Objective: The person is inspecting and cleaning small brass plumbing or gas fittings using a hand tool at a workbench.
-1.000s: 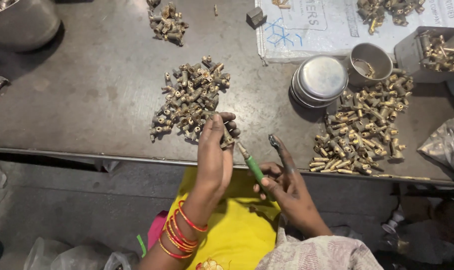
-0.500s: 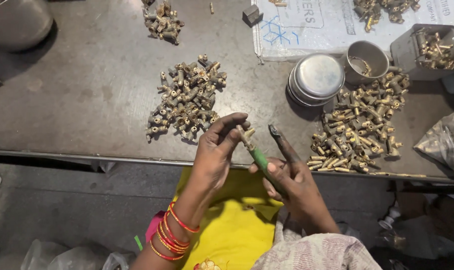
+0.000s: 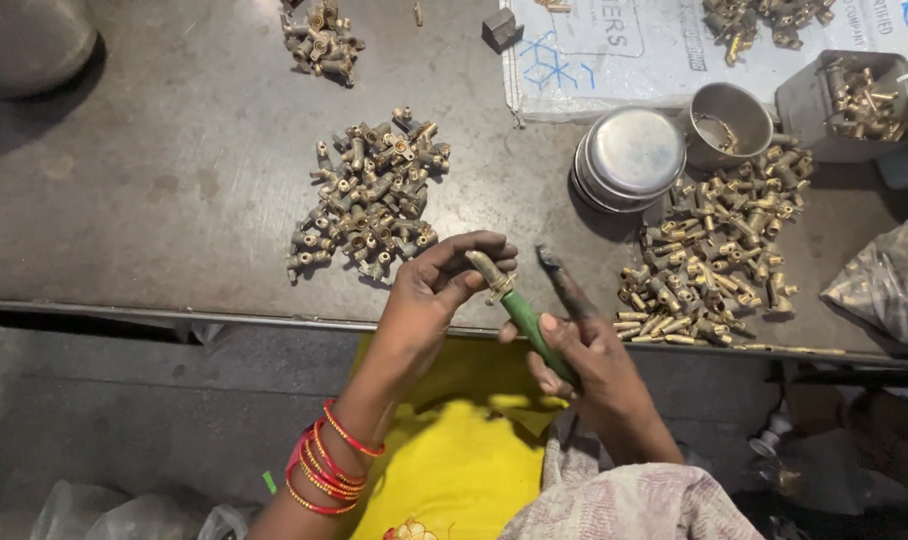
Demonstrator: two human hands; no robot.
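in the head view, the left hand (image 3: 436, 292) pinched a small brass fitting (image 3: 489, 270) between thumb and fingertips, right at the tip of a green-handled tool (image 3: 527, 322). the right hand (image 3: 586, 352) was wrapped around that handle, its forefinger pointing out straight. both hovered over the near edge of the metal table (image 3: 174, 180). a heap of brass fittings (image 3: 372, 195) lay just beyond the left hand; another pile (image 3: 719, 250) sat right, near stacked steel lids (image 3: 629, 158).

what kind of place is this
Likely a small metal-parts workshop: heaps of brass fittings on a worn metal bench, steel bowls, and a green-handled tool in hand.
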